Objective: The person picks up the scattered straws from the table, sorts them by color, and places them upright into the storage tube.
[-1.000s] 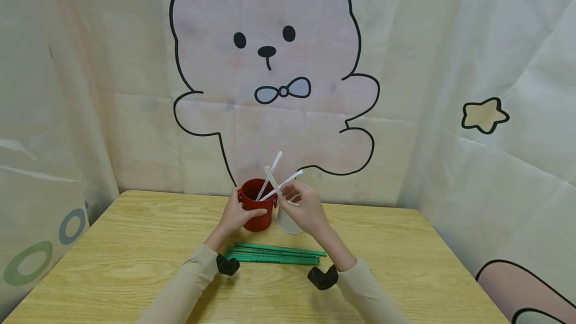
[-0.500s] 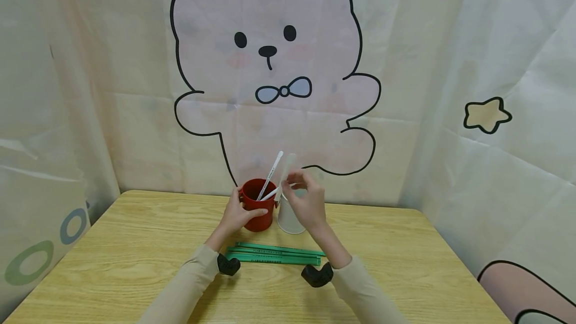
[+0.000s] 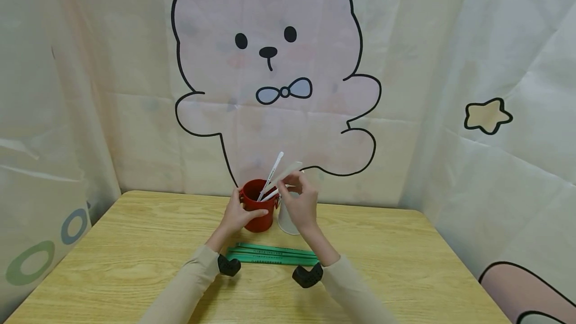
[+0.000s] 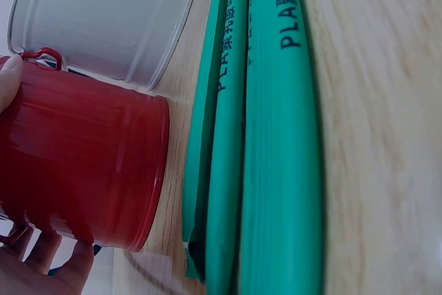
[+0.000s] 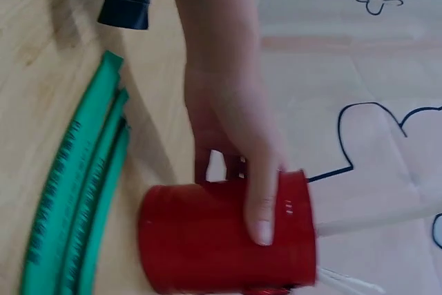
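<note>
From my head, I see both my grips over the counter (image 3: pixel 382 249). My left grip (image 3: pixel 236 218) is wrapped round a red pail (image 3: pixel 264 224), with my thumb across the front. My right grip (image 3: pixel 302 204) pinches a pale strip (image 3: pixel 290 168). The strip leans, with one end up above my right grip and the low end over the mouth of the red pail. I can't tell if that low end is inside. Two white sticks (image 3: pixel 272 172) stand tilted in the red pail, to the left of my right grip. A white pail (image 3: pixel 287 225) is just behind my right grip, which hides part of it. Green packets (image 3: pixel 274 256) lie closer to me than both grips. Past my grips hangs a cloth (image 3: pixel 270 129) with a bear on it.

From my left wrist, the fingers of my left grip touch one side of the red pail and my thumb is on the other. The white pail is just beside it. The green packets lie near my left grip and have black writing.

From my right wrist, the thumb of my left grip lies on the red pail near its rim. Light, thin ends (image 5: pixel 380 222) poke out past the rim, and I can't tell which ones they are.
</note>
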The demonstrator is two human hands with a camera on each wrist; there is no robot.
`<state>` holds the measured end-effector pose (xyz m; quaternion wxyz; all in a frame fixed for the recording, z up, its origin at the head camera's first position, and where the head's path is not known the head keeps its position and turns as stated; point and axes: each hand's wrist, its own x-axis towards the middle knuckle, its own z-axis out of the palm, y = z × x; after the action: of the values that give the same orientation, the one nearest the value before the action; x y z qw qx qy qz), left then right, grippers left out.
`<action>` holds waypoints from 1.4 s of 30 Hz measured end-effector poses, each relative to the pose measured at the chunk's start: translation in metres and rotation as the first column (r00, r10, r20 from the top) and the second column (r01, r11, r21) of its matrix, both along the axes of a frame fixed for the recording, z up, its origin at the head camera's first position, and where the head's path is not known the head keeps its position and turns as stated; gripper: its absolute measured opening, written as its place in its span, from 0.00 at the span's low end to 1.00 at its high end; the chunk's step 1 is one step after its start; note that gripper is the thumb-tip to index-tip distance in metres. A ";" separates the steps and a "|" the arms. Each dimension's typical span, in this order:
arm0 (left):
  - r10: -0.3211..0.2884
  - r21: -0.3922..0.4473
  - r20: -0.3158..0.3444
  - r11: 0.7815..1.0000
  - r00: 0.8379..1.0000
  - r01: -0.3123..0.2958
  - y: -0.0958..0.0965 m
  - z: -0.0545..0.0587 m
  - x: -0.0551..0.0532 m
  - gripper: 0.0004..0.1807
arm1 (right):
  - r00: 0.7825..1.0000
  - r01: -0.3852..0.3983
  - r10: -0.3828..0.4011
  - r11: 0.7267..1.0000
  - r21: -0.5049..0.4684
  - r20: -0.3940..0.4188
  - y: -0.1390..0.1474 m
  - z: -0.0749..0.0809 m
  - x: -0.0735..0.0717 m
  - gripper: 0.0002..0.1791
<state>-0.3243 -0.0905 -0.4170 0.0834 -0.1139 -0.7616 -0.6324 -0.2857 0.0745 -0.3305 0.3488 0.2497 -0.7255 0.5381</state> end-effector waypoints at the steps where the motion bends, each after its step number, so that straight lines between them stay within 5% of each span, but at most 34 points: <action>1: -0.004 0.003 0.005 1.000 1.000 0.004 0.001 0.004 0.003 0.46 | 1.000 -0.001 0.001 1.000 -0.004 0.023 -0.002 0.001 0.003 0.06; 16: 0.015 -0.013 -0.003 1.000 1.000 -0.015 0.002 0.005 0.006 0.46 | 0.984 -0.001 0.010 0.999 -0.048 0.176 -0.015 -0.022 -0.004 0.08; 28: 0.057 -0.046 -0.029 0.997 0.998 -0.058 0.000 -0.023 -0.020 0.48 | 0.955 0.000 0.039 0.991 -0.131 0.294 -0.017 -0.028 -0.011 0.12; 36: 0.032 0.003 -0.008 0.999 0.999 -0.032 0.001 -0.004 -0.005 0.47 | 0.932 -0.034 0.100 0.981 -0.190 0.349 -0.018 -0.040 -0.024 0.12; 42: 0.025 -0.029 -0.014 0.999 1.000 -0.025 0.001 0.002 0.002 0.47 | 0.927 -0.014 0.059 0.992 -0.122 0.372 -0.016 -0.055 -0.038 0.13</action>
<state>-0.3227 -0.0891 -0.4149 0.0948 -0.1098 -0.7716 -0.6194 -0.3233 0.0580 -0.3857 0.2079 0.1350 -0.7410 0.6240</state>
